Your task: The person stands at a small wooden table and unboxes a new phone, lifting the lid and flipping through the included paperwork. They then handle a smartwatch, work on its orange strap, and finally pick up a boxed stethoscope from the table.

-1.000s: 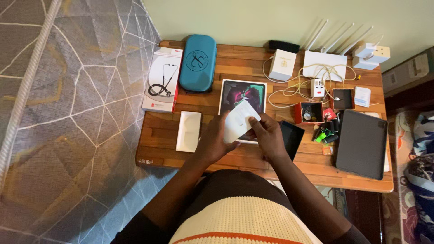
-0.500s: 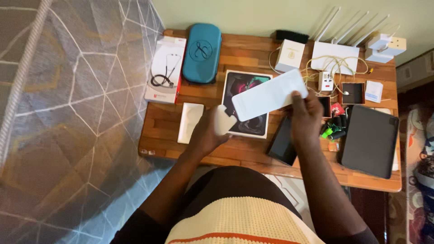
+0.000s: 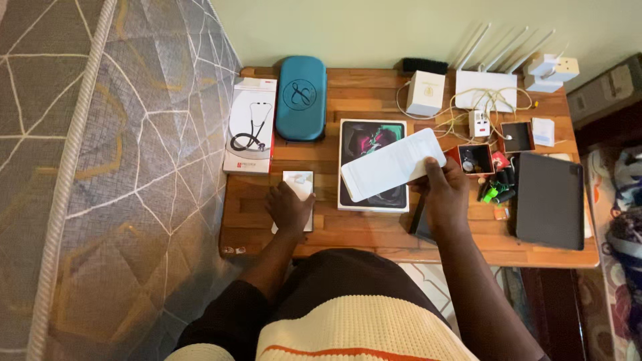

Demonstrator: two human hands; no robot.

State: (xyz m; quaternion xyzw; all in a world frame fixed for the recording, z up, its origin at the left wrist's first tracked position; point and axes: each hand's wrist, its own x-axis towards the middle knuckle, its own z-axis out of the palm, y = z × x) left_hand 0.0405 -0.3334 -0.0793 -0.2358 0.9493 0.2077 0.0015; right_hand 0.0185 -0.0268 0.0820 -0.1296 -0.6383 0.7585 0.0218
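Wooden desk stands against a pale green wall, mattress at its left edge. Left hand lies flat on a small white box near the front edge, gripping nothing. Right hand pinches a white paper sheet above the tablet box.

Left hand palm down, fingers curled, arm bent forward; right hand raised, fingers and thumb pinched closed, forearm angled up from lower right
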